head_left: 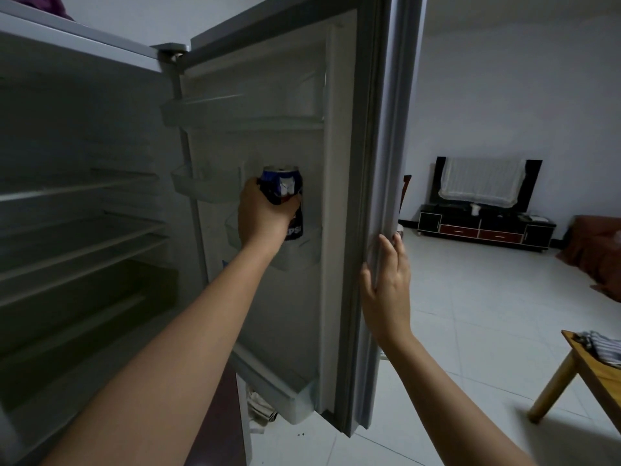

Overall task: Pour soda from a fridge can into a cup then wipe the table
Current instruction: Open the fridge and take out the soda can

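We are barely started: our left hand (265, 213) grips the dark-blue aluminium soda can (285, 193) in the white door shelf (295, 253), our right hand (386, 284) holds the grey fridge door (379, 129) edge with straight fingers, and pouring and wiping remain.

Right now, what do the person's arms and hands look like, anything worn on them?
Both forearms are bare as far as the picture shows: no sleeves in view. The left hand and right hand wear no gloves, and no watch, bracelet or ring shows on the sides facing the camera. No markings are visible in the dim light.
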Tool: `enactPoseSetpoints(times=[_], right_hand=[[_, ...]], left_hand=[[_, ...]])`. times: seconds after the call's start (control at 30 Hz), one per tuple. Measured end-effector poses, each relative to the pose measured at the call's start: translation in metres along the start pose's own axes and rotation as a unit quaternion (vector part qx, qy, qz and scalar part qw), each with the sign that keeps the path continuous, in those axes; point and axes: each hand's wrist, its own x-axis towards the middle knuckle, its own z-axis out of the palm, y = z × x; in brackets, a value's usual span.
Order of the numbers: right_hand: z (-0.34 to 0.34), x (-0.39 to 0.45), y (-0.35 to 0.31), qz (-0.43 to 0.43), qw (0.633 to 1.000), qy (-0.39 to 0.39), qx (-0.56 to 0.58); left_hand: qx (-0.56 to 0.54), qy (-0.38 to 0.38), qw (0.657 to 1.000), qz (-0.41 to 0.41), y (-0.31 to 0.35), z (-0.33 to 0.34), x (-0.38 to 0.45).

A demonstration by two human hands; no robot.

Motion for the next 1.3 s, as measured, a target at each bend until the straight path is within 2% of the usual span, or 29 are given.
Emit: enactPoseSetpoints(times=[0.2,0.33,0.63,0.87,1.03,1.3], right_hand=[[-0.003,0.001,-0.001,0.004,1.0,0.009,0.022],[-0.005,0.002,-0.003,0.019,0.998,0.013,0.052],[-0.007,-0.002,0.0,0.093,0.991,-0.032,0.087],[-0.009,-0.008,0.0,0.102,0.99,-0.049,0.087],[-0.006,-0.015,-0.008,0.096,0.993,-0.028,0.066],[0.004,-0.043,-0.036,0.075,0.99,0.027,0.117]], left_hand=[[0.012,0.078,0.995,0.065,0.035,-0.016,0.005],[0.017,0.083,0.993,0.088,0.05,-0.028,-0.009],[0.002,0.051,0.997,0.062,0.034,-0.041,-0.067],[-0.01,0.027,0.999,0.015,0.003,-0.045,-0.11],[0.006,0.031,0.999,-0.018,-0.019,-0.055,-0.13],[0.038,0.055,0.996,-0.056,-0.038,-0.095,-0.151]])
